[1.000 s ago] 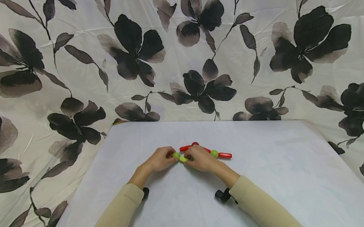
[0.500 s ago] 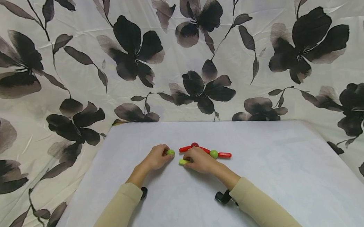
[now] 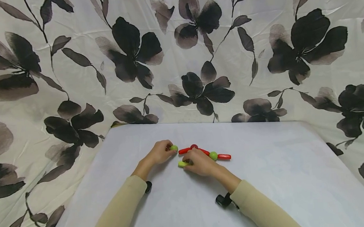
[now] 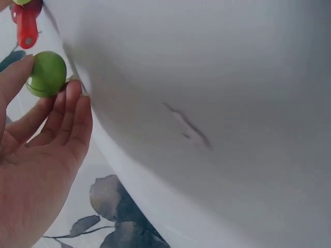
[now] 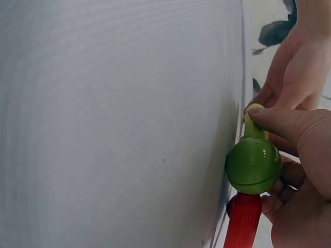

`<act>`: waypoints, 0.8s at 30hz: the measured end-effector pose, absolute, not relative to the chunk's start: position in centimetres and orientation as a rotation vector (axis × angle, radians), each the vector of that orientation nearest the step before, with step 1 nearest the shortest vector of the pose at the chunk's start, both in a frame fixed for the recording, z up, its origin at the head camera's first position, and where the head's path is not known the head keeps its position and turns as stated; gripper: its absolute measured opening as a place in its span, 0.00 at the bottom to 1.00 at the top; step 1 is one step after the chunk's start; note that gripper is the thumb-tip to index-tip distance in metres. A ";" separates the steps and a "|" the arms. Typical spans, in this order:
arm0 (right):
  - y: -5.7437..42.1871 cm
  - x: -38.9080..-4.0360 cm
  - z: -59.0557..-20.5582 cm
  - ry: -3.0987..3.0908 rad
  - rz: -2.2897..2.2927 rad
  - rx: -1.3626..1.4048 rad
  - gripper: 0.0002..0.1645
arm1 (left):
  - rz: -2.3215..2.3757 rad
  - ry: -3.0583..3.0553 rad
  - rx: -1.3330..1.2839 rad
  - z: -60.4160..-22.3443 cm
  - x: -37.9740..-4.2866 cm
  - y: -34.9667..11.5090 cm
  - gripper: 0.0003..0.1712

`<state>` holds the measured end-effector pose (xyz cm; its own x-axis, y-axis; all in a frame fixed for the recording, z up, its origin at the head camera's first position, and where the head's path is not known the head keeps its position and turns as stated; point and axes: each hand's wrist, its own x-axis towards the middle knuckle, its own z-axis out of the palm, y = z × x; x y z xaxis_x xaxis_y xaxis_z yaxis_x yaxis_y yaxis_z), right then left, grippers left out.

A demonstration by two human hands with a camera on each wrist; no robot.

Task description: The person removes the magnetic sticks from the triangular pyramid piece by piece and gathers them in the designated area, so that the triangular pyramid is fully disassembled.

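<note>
My left hand [image 3: 160, 153] pinches a light green ball [image 4: 47, 74] between thumb and fingers, just left of the end of a red rod [image 3: 184, 151]. A yellow-green rod [image 3: 182, 164] is held between the thumb and fingers of my right hand [image 3: 200, 163], low over the table. Behind that hand lies a zigzag row: the red rod, a dark red ball [image 3: 194, 146], another red rod [image 3: 204, 151], a green ball [image 3: 213, 156] and a last red rod [image 3: 224, 157]. My right fingers hide part of the yellow-green rod.
A white-covered table [image 3: 267, 177] spreads around the pieces. Behind it hangs a floral-patterned cloth [image 3: 166, 59]. A black wrist camera [image 3: 223, 200] sits under my right sleeve.
The left hand has drawn the light green ball away from the yellow-green rod, first leftward, then away from me toward the red rod's end. My right hand has barely moved.
</note>
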<state>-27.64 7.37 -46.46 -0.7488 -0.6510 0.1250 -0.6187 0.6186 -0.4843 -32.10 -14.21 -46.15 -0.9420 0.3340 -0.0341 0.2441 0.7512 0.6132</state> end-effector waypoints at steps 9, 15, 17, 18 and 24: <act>7.8 -27.5 -46.3 2.791 -0.778 -1.095 0.13 | 0.971 2.800 0.430 -46.0 -35.6 -13.2 0.19; 8.7 -26.9 -46.1 2.834 -0.865 -1.016 0.18 | 1.016 2.796 0.406 -46.4 -38.0 -11.6 0.21; 9.1 -26.9 -46.0 2.837 -0.896 -1.007 0.19 | 1.023 2.802 0.403 -46.5 -38.7 -11.2 0.21; 9.3 -26.9 -46.0 2.837 -0.907 -1.006 0.18 | 1.027 2.801 0.393 -46.5 -39.0 -10.9 0.21; 10.6 -26.8 -46.0 2.816 -0.965 -0.924 0.17 | 1.023 2.798 0.334 -46.5 -40.1 -9.7 0.21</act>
<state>-26.84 10.62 -46.02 -0.8239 -0.5433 0.1613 -0.5281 0.6326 -0.5664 -40.07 -9.67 -46.50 -0.9650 0.2557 -0.0578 0.1582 0.7438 0.6495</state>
